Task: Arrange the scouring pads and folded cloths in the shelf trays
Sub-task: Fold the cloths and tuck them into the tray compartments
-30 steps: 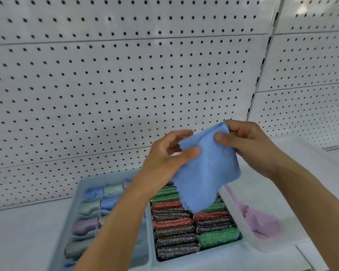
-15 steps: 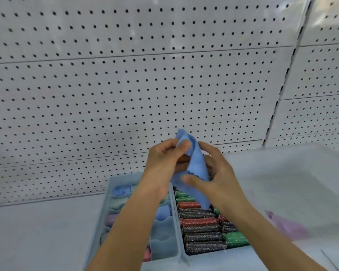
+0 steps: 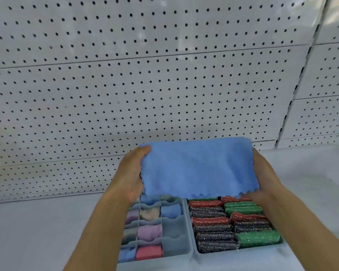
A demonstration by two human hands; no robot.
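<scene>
I hold a blue cloth (image 3: 198, 169) spread flat in the lower middle of the frame, my left hand (image 3: 130, 177) gripping its left edge and my right hand (image 3: 262, 178) its right edge; its near edge is scalloped. Below it, at the bottom centre, sits a divided tray (image 3: 176, 241) whose small compartments carry folded cloths (image 3: 150, 231) in blue, beige, lilac and pink; the compartments along its right side look bare apart from one blue cloth. Just beside it on the right, a second tray (image 3: 243, 255) is packed with glittery scouring pads (image 3: 213, 227) in red, green and dark silver, lying in two columns.
</scene>
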